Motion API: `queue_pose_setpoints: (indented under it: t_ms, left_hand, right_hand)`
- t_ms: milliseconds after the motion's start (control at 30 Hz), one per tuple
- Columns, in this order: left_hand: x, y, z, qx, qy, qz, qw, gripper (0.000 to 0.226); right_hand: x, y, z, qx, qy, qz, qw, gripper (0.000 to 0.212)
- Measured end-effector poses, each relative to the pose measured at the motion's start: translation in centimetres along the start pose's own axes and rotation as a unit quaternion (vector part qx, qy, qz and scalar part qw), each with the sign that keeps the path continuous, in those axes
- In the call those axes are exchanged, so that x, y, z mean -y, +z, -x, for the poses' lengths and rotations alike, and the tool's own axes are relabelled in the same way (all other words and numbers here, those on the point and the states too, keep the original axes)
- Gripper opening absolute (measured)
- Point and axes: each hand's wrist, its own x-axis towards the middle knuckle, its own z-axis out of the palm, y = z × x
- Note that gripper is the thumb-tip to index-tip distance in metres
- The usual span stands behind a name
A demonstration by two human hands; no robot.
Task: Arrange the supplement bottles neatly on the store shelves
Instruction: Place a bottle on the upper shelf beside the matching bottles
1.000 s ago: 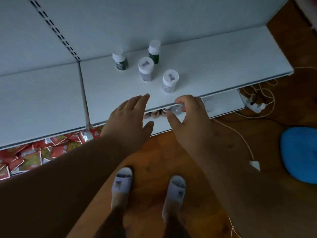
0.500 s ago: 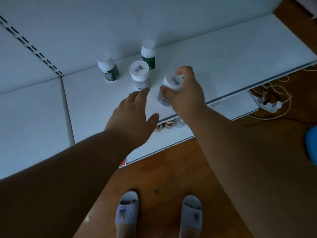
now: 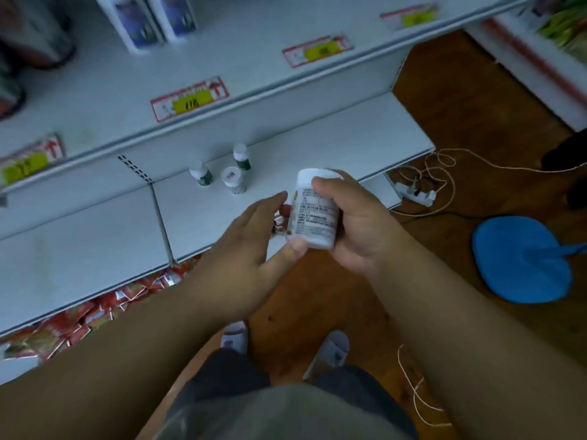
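Gripped in right hand [image 3: 359, 223]: white-capped bottle [image 3: 314, 214], raised above the shelf [image 3: 349, 144] front edge, fingers curled round its body. Left hand [image 3: 251, 246]: thumb under its base, fingers loose. Likely light, rigid, smooth; best held mid-body. Three bottles [image 3: 233, 179] stand farther back, mid-shelf.
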Motion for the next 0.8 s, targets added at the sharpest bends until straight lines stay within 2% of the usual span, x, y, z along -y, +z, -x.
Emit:
queue_pose_setpoints:
  t_ms: [67,133,233,333,367,467,567,667,733,800]
  left_hand:
    - [-3.4,-0.3,0.1,-0.015,0.017,-0.007,1.0,0.083]
    - [-6.4,-0.5,-0.3,-0.028,0.035,-0.008,0.999,0.082]
    - [-10.7,-1.4,-1.8,-0.034,0.069,-0.019,0.997,0.085]
    - [-13.9,-3.0,-4.5,-0.035,0.09,-0.022,0.995,0.087]
    - [-14.7,-3.5,-5.5,-0.033,0.093,-0.026,0.995,0.085]
    - [-16.5,-5.0,-9.3,-0.027,0.104,-0.047,0.993,0.079]
    - [-17.9,-6.5,-13.7,-0.024,0.133,-0.059,0.989,0.082]
    - [-19.0,-7.6,-17.8,-0.024,0.177,-0.047,0.983,0.091]
    - [-19.8,-8.1,-20.5,-0.021,0.179,-0.044,0.983,0.098]
    - [-20.3,-8.2,-22.5,-0.026,0.173,-0.053,0.983,0.098]
  right_hand:
    - [3.4,0.2,3.0,-0.001,-0.022,0.002,1.0,0.03]
    - [6.8,-0.2,5.3,-0.014,-0.025,0.014,0.999,0.037]
    - [11.6,-0.6,7.2,-0.021,-0.037,0.019,0.999,0.059]
    - [16.1,-0.8,6.8,0.008,-0.083,0.015,0.996,0.09]
    - [17.5,-0.9,6.5,0.014,-0.097,0.012,0.995,0.088]
    - [21.8,-1.1,4.7,-0.021,-0.134,-0.006,0.991,0.064]
    - [25.5,-1.2,2.6,-0.059,-0.125,-0.02,0.99,0.06]
    - [28.4,-1.8,0.7,-0.074,-0.159,0.021,0.984,0.059]
    - [30.1,-2.7,-0.8,-0.096,-0.177,0.055,0.978,0.051]
    - [31.4,-3.5,-2.5,-0.103,-0.171,0.084,0.976,0.055]
